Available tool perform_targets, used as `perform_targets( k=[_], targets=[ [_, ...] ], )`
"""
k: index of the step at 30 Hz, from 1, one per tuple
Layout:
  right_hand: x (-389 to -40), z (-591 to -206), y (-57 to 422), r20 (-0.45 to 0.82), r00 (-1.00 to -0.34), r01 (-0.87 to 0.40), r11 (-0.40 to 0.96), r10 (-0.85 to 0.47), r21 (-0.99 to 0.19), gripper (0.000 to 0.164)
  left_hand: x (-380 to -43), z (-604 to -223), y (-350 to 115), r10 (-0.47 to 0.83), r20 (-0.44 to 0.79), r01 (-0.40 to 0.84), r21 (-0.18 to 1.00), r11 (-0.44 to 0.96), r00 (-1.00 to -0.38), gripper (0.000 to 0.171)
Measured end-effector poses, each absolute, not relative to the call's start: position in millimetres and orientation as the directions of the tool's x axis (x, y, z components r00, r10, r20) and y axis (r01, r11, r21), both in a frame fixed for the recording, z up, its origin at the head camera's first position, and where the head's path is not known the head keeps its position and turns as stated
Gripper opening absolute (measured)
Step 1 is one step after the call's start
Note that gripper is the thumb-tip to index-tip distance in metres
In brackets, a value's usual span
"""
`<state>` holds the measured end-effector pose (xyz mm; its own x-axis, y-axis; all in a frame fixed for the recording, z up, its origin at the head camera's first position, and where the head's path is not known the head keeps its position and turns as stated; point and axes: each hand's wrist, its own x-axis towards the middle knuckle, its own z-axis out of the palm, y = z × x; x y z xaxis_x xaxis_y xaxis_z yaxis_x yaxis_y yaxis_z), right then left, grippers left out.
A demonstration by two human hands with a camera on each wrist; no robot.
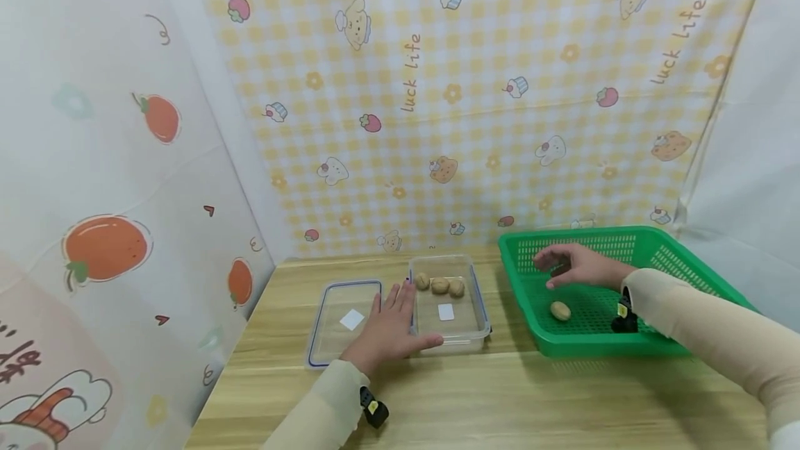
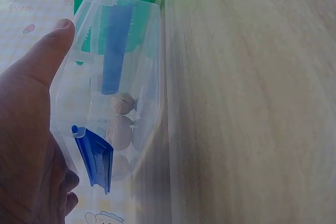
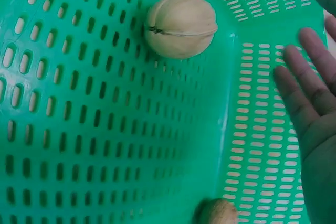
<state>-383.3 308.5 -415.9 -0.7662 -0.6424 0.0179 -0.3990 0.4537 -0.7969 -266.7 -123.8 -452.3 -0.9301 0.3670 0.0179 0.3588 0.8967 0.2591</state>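
Right grip (image 3: 317, 116) near walnut (image 3: 181, 24) (long axis crosswise, dark tip frame-left)

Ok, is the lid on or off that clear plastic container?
Off: the lid lies flat on the wood-grain tabletop, left of the clear plastic container, whose walnuts sit uncovered.

Beside the left fingers (image 1: 405, 295): one lid (image 1: 331, 339), one clear box (image 1: 462, 319), three walnuts (image 1: 440, 286) inside. Near the right fingers (image 3: 296, 95): one green basket (image 1: 600, 345), two walnuts (image 3: 181, 24) inside.
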Motion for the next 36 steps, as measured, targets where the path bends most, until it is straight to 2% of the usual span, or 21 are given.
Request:
perform_targets(
  k=[8,15,27,32,36],
  targets=[
    [-384,-425,321,-0.056,-0.746,-0.382,0.495,-0.664,-0.780,0.061,-268,-453,-123,0.358,0.015,0.351,0.249,0.903,-0.933,0.120],
    [-385,-434,328,-0.145,-0.670,-0.398,0.518,-0.728,-0.757,0.060,-268,-456,-122,0.360,0.009,0.349,0.265,0.899,-0.933,0.119],
    [-393,-439,331,-0.237,-0.565,-0.432,0.528,-0.790,-0.731,0.031,-271,-456,-123,0.348,0.015,0.341,0.242,0.908,-0.937,0.119],
    [-392,-430,328,-0.238,-0.581,-0.435,0.544,-0.778,-0.718,0.027,-271,-455,-123,0.348,0.005,0.339,0.243,0.909,-0.937,0.121],
    [-395,-415,325,-0.218,-0.636,-0.441,0.581,-0.740,-0.684,0.024,-271,-456,-123,0.352,0.003,0.343,0.242,0.908,-0.936,0.120]
  ],
)
